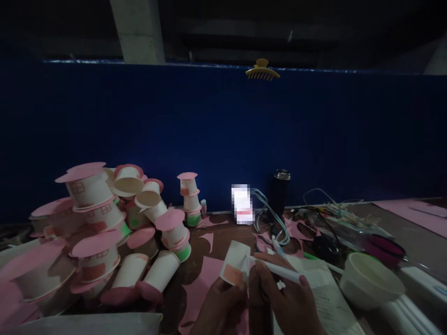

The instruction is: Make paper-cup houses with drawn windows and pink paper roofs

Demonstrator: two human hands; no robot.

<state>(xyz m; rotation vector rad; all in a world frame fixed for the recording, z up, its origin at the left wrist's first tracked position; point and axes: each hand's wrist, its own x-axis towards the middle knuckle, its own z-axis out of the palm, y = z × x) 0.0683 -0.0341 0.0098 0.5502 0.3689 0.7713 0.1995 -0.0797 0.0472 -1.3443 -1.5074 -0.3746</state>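
My left hand [218,304] is closed around a white paper cup [235,263] with a pink square on its side, held above the table's near edge. Beside it, my right hand [282,298] grips a white pen-like stick [277,271] whose tip touches the cup's wall. Pink paper sheets [200,291] lie under both hands on the brown table [218,232].
A heap of white cups with pink lids [101,232] fills the left. A white bowl [370,281], printed paper [324,298], a black flask [280,190], cables [268,216] and sticks [344,209] lie right. A blue partition [223,135] with a yellow hair clip [261,70] stands behind.
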